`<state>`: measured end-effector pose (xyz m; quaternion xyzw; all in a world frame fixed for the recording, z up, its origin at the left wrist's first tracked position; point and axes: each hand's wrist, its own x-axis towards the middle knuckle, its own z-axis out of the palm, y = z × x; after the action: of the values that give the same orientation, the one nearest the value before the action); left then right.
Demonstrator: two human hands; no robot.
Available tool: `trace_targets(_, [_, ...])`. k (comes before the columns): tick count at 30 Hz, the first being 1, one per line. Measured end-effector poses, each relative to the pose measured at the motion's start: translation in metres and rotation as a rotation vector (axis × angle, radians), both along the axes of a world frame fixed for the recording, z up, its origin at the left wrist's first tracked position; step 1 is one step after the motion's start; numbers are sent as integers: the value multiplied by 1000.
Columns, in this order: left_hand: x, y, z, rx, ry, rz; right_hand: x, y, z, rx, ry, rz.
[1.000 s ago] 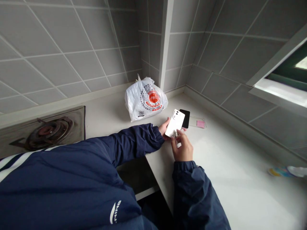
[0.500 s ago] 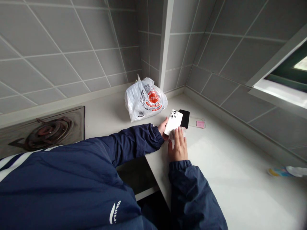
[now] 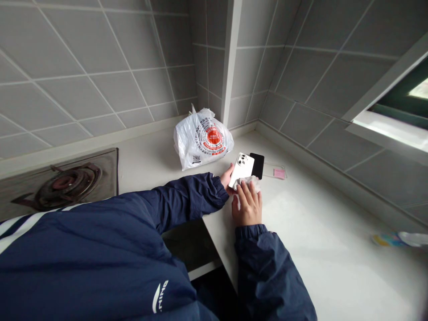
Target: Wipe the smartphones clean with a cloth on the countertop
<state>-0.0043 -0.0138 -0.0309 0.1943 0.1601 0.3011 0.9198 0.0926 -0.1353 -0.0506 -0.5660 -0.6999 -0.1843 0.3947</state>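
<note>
A white smartphone lies back up, its camera lenses toward the far end. My left hand grips it along its left edge, fingers partly hidden beneath. With fingers stretched out flat, my right hand presses a crumpled white tissue against the phone's near end. Just behind the phone, to its right, a black flat rectangle rests on the counter. A clear phone case with a pink patch lies further right.
The white counter carries a white plastic bag with a red print near the wall corner. A gas burner sits at the left. A colourful packet lies at the far right. An open cabinet gapes below the counter edge.
My right hand has slid slightly down and left on the phone, and more of the tissue now shows above its fingertips. My left hand keeps its hold.
</note>
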Motion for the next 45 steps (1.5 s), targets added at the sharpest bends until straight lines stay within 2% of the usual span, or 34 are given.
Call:
trace_targets(4, [-3,-2,12,11,29,-56,-15,-7,2,-205,-23,9])
trace_targets(7, [-5,-3,18,18,54,-65,-20,-10,6,-262,-35,10])
trace_targets(17, [-2,-7,26,-5,160,1,-22,-12,13,-266,36,49])
trace_targets(24, [5,-9,30,-32,179,107,-23,-11,12,-354,-11,-49])
trace_targets(29, [8,-5,26,-53,189,173,-19,-10,14,-409,45,-93])
trace_targets(34, [5,-7,27,-41,161,137,-20,-10,15,-419,47,-87])
trace_targets(40, [-2,-9,28,-40,133,2,-22,-12,18,-385,-35,4])
trace_targets(45, [1,-9,25,-15,92,50,-21,-13,18,-432,9,-103])
